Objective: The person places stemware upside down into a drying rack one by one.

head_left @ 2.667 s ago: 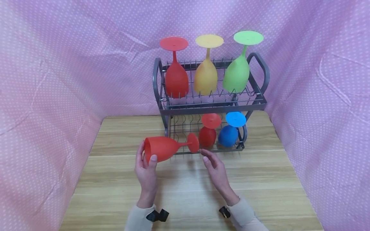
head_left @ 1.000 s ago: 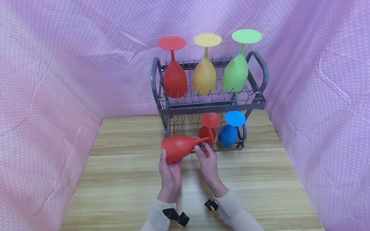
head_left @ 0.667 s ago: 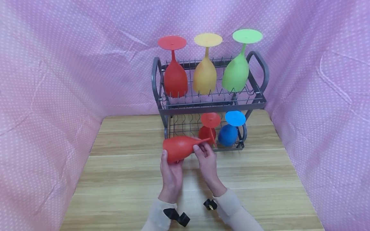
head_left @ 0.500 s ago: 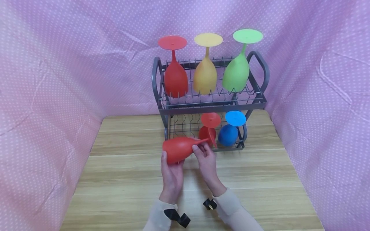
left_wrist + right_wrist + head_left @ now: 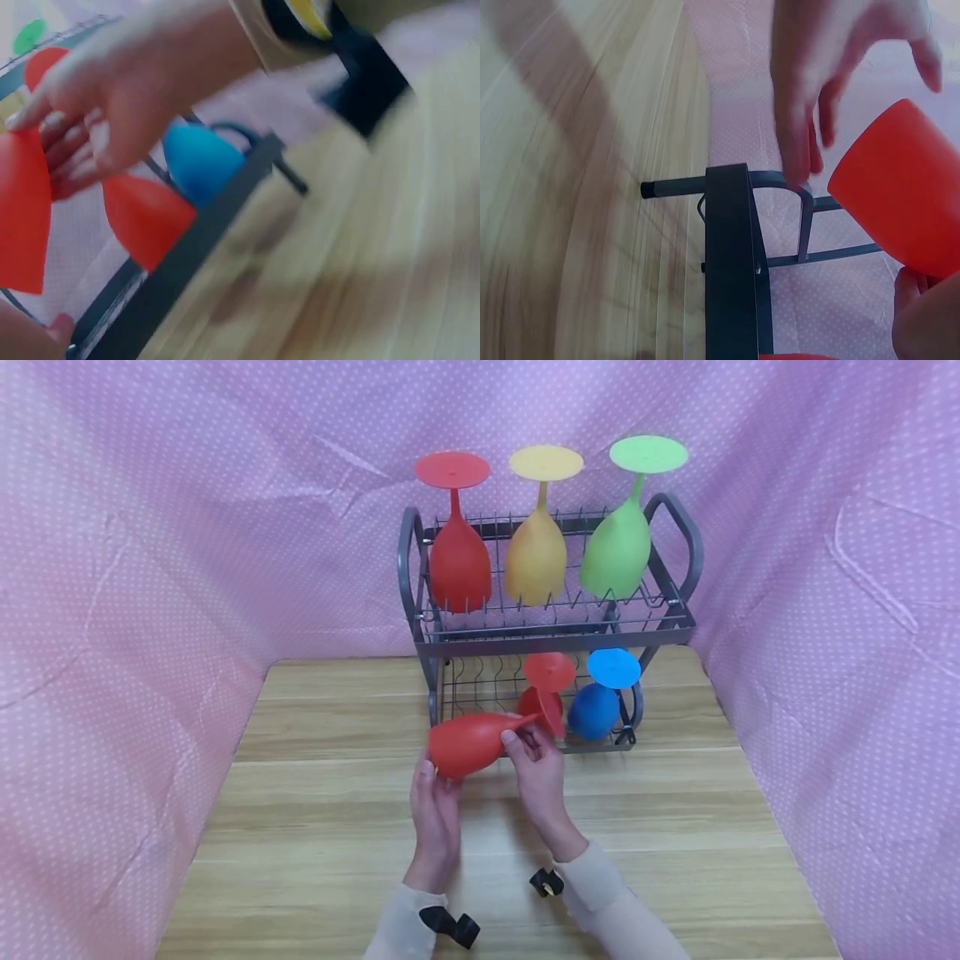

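A red plastic wine glass (image 5: 465, 745) lies sideways in the air, its bowl to the left and its foot to the right, in front of the lower rack tier. My right hand (image 5: 542, 785) pinches its stem near the bowl. Below the bowl's rim is my left hand (image 5: 433, 822). The right wrist view shows that left hand (image 5: 840, 67) apart from the glass (image 5: 900, 187), fingers loosely extended. In the left wrist view, the right hand (image 5: 112, 112) holds the glass (image 5: 22, 217); only a bit of the left hand (image 5: 30, 330) shows at bottom left.
A dark two-tier dish rack (image 5: 555, 646) stands behind the hands. Upside down on top are red (image 5: 460, 564), yellow (image 5: 536, 560) and green (image 5: 617, 552) wine glasses. The lower tier has another red glass (image 5: 550, 672) and a blue one (image 5: 592, 713). Polka-dot cloth (image 5: 150, 527) surrounds the wooden table (image 5: 315, 827).
The red wine glass first lay in my left hand alone, then moved right and my right hand took its stem. My left hand has now come off the bowl and drawn back slightly.
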Action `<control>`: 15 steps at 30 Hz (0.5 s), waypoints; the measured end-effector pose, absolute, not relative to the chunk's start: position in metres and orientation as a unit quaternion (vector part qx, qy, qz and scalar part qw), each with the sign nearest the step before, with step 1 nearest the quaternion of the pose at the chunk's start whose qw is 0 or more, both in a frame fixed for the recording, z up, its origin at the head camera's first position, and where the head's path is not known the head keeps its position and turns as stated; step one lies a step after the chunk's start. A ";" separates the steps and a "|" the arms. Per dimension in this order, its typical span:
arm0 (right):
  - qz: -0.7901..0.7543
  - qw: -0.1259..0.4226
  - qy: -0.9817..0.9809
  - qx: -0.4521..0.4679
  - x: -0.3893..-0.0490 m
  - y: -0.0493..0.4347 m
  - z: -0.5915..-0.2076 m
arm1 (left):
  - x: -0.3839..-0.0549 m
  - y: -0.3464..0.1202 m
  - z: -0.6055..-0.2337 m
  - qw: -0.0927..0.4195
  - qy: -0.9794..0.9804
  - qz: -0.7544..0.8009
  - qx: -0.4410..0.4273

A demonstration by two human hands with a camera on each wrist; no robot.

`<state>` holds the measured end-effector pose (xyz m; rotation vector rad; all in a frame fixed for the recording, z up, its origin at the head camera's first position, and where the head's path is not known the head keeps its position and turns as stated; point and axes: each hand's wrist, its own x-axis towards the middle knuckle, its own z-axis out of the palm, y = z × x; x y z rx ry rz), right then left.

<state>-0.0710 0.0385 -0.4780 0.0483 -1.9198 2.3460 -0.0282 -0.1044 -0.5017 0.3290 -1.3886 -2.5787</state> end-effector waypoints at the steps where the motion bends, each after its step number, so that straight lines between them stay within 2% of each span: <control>1: 0.771 0.058 -0.634 0.016 -0.072 0.039 -0.478 | -0.027 -0.107 -0.504 0.103 -0.501 -0.852 0.110; 6: 0.757 0.067 -0.649 0.020 -0.077 0.041 -0.480 | -0.022 -0.117 -0.515 0.129 -0.628 -0.760 0.108; 15: 0.740 0.094 -0.663 0.057 -0.089 0.041 -0.482 | -0.026 -0.131 -0.528 0.158 -0.740 -0.649 0.083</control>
